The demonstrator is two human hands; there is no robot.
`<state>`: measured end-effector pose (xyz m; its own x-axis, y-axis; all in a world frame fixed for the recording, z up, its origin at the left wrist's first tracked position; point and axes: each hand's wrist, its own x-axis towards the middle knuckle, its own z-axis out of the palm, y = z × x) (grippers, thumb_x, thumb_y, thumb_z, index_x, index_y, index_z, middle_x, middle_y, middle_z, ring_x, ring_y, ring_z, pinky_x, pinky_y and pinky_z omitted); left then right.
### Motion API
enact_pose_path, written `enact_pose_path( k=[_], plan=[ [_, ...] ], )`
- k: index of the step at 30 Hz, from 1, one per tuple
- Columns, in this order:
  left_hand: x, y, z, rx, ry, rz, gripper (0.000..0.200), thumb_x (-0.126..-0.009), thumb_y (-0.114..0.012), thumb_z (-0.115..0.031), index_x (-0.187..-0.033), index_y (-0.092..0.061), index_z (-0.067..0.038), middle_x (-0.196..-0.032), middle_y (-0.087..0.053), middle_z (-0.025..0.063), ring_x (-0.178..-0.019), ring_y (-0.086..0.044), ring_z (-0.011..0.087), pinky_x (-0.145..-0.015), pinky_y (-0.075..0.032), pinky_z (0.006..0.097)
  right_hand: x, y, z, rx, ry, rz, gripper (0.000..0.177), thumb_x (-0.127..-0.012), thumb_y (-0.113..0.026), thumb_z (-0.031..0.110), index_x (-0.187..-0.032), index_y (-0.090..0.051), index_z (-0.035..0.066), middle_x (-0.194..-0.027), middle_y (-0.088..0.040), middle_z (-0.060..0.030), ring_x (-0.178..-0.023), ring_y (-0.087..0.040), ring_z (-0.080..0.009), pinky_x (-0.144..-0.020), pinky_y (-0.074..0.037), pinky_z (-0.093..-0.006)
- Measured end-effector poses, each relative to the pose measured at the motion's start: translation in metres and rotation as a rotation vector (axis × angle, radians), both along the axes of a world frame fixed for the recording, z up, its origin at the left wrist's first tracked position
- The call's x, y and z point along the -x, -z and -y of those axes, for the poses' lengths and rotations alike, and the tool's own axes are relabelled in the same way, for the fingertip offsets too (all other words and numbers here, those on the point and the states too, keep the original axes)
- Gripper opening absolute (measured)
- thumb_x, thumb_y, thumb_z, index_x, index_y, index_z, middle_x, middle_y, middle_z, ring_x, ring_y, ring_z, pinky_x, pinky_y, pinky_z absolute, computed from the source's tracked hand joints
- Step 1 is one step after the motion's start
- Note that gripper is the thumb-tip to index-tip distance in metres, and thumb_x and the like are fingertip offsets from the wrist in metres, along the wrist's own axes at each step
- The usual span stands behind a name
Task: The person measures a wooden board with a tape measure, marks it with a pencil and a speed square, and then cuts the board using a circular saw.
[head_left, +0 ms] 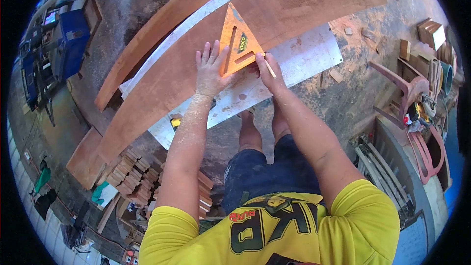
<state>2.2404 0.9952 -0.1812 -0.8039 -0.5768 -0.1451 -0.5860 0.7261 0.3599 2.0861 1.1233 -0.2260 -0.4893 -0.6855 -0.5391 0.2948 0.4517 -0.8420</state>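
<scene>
An orange triangular square [254,48] lies on a wide curved wooden board [196,49], its pointed corner away from me. My left hand [211,68] rests flat on the board with its fingers spread, the thumb side against the square's left edge. At the square's right corner is my right hand [270,72], its fingers closed round a thin pale pencil [270,69] and touching the square. Some of the right fingers are hidden under the hand. Below the board is a white work surface [304,54].
A second curved board [142,49] lies beyond the first. A yellow tape measure [175,122] sits near my left forearm. Stacked wood pieces [130,176] are at lower left, a blue machine [73,34] at upper left, and a reddish plastic chair [409,88] at right.
</scene>
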Motion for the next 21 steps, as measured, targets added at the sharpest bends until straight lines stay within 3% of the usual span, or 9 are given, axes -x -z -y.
enact_pose_path(
  k=[3, 6, 8, 11, 14, 16, 21],
  plan=[
    [-0.002, 0.003, -0.001, 0.025, 0.011, -0.034, 0.083, -0.068, -0.076, -0.039, -0.141, -0.040, -0.021, -0.152, -0.027, 0.0102, -0.140, -0.021, 0.0346, -0.112, -0.011, 0.0571, 0.008, -0.012, -0.003, -0.022, -0.103, -0.120, 0.039, -0.097, -0.049, 0.034, -0.088, -0.055, -0.004, -0.074, -0.064, -0.0136, -0.064, -0.064, -0.0202, -0.057, -0.050, -0.0313],
    [-0.003, 0.004, 0.000, 0.016, 0.011, 0.007, 0.086, -0.066, -0.077, -0.036, -0.141, -0.039, -0.020, -0.152, -0.026, 0.0103, -0.140, -0.020, 0.0348, -0.111, -0.011, 0.0573, 0.014, -0.014, -0.006, -0.047, -0.060, -0.077, 0.037, -0.097, -0.049, 0.034, -0.090, -0.056, -0.002, -0.074, -0.064, -0.0123, -0.063, -0.063, -0.0194, -0.056, -0.050, -0.0315],
    [-0.003, 0.004, 0.001, 0.017, 0.009, 0.000, 0.088, -0.065, -0.078, -0.035, -0.142, -0.038, -0.020, -0.152, -0.026, 0.0104, -0.140, -0.020, 0.0348, -0.112, -0.011, 0.0573, 0.026, -0.018, -0.023, -0.065, -0.067, -0.058, 0.035, -0.096, -0.050, 0.033, -0.098, -0.060, 0.000, -0.077, -0.064, -0.0110, -0.071, -0.063, -0.0181, -0.063, -0.050, -0.0314],
    [-0.003, 0.006, 0.000, 0.013, 0.008, 0.013, 0.090, -0.064, -0.078, -0.034, -0.142, -0.038, -0.020, -0.152, -0.026, 0.0105, -0.141, -0.019, 0.0348, -0.112, -0.011, 0.0573, 0.042, -0.023, -0.036, 0.115, -0.062, -0.284, 0.034, -0.097, -0.046, 0.024, -0.120, -0.059, 0.002, -0.091, -0.063, -0.0077, -0.084, -0.057, -0.0108, -0.073, -0.046, -0.0247],
    [-0.003, 0.004, -0.001, 0.020, 0.002, -0.020, 0.091, -0.063, -0.079, -0.033, -0.143, -0.037, -0.020, -0.152, -0.025, 0.0101, -0.141, -0.018, 0.0356, -0.112, -0.010, 0.0574, 0.050, -0.038, -0.025, 0.152, 0.055, -0.284, 0.028, -0.093, -0.052, 0.020, -0.111, -0.063, 0.002, -0.091, -0.064, -0.0108, -0.082, -0.059, -0.0157, -0.076, -0.047, -0.0287],
    [-0.002, -0.002, 0.001, -0.023, 0.017, 0.046, 0.089, -0.067, -0.079, -0.035, -0.144, -0.035, -0.021, -0.154, -0.021, 0.0089, -0.143, -0.013, 0.0336, -0.114, -0.006, 0.0557, 0.055, -0.040, -0.018, 0.165, 0.029, -0.288, 0.026, -0.089, -0.055, 0.017, -0.109, -0.063, 0.001, -0.088, -0.064, -0.0102, -0.080, -0.060, -0.0147, -0.074, -0.048, -0.0283],
    [-0.002, 0.000, 0.001, -0.027, 0.027, 0.076, 0.093, -0.066, -0.080, -0.035, -0.145, -0.032, -0.020, -0.154, -0.020, 0.0088, -0.143, -0.012, 0.0352, -0.113, -0.006, 0.0567, 0.059, -0.025, -0.016, 0.135, -0.118, -0.271, 0.023, -0.082, -0.063, 0.014, -0.100, -0.065, 0.000, -0.079, -0.065, -0.0092, -0.070, -0.062, -0.0167, -0.066, -0.049, -0.0283]
  ],
)
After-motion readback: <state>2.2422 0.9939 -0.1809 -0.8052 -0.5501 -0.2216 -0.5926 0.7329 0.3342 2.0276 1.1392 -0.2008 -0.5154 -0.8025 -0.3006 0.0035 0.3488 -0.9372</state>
